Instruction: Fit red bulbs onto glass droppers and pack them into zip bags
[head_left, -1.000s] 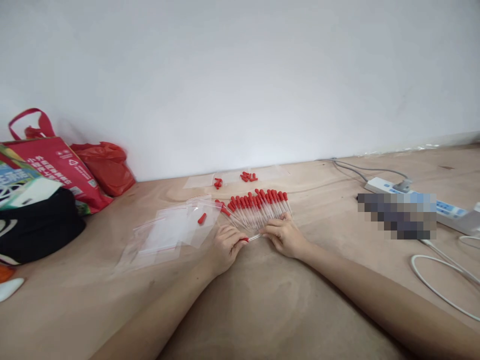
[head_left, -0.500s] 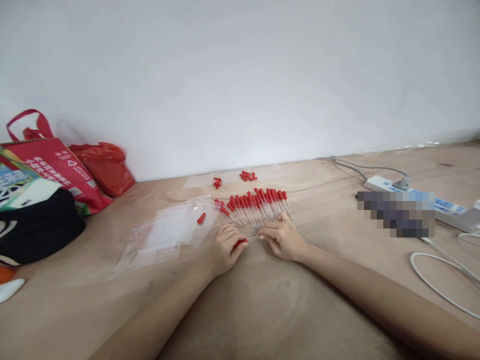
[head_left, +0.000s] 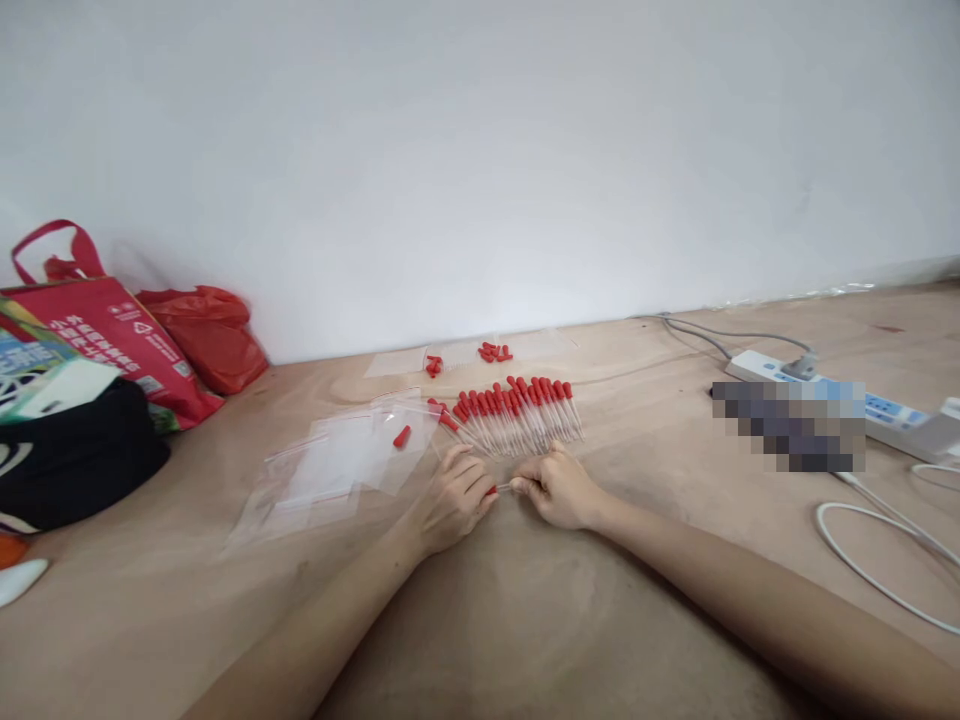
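Observation:
My left hand [head_left: 457, 495] is closed around a red rubber bulb [head_left: 491, 490], with only its end showing past the fingers. My right hand [head_left: 551, 485] pinches a thin clear glass tube [head_left: 505, 487] that reaches to the bulb; the two together look like a dropper. Just beyond my hands lies a row of droppers [head_left: 517, 405], red bulbs pointing away from me and clear tubes toward me. One loose red bulb [head_left: 403, 437] rests on the clear zip bags [head_left: 330, 460] to the left of my left hand.
Two small heaps of red bulbs [head_left: 495, 352] lie near the wall. At the left stand a red shopping bag [head_left: 135, 335], a red plastic bag [head_left: 202, 335] and a black cloth item [head_left: 90, 455]. A power strip [head_left: 885, 410] with cables and a blurred-out object are at the right.
My hands have drawn closer together, so less of the tube and bulb shows between them. My right fingers have curled tighter. The row of droppers has stayed put.

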